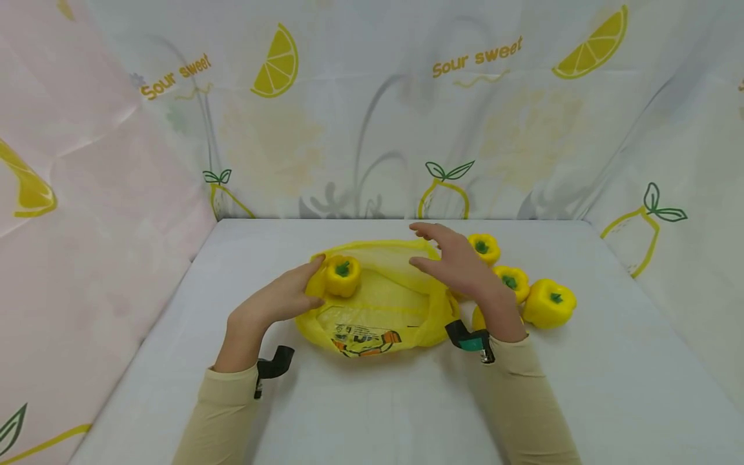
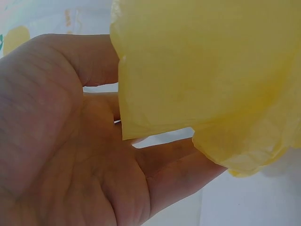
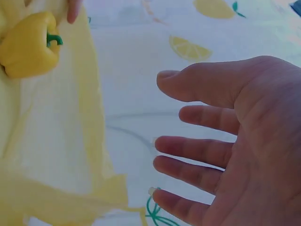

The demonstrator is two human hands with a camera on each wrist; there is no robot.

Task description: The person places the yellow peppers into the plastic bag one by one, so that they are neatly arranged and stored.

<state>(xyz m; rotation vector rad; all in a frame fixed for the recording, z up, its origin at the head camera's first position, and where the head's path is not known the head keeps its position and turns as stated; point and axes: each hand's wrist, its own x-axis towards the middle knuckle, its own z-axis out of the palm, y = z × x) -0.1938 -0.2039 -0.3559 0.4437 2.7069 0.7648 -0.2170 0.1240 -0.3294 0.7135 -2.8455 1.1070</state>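
A yellow plastic bag (image 1: 372,323) lies with its mouth spread wide and printing on its front. Inside its left part sits a yellow bell pepper (image 1: 343,276) with a green stem. My left hand (image 1: 281,294) is at the bag's left rim, thumb and fingers apart. In the left wrist view, the bag's film (image 2: 202,70) covers the ends of the left fingers (image 2: 174,172). Over the bag's right side, my right hand (image 1: 456,261) holds nothing, its fingers spread and slightly bent. The right wrist view shows its thumb (image 3: 202,84) apart from the fingers, beside the bag.
Several more yellow bell peppers (image 1: 549,303) stand right of the bag, some partly hidden behind my right forearm. A white table (image 1: 360,413) carries everything. A lemon-printed cloth (image 1: 372,97) hangs behind it, and another pinkish one (image 1: 104,161) runs along the left.
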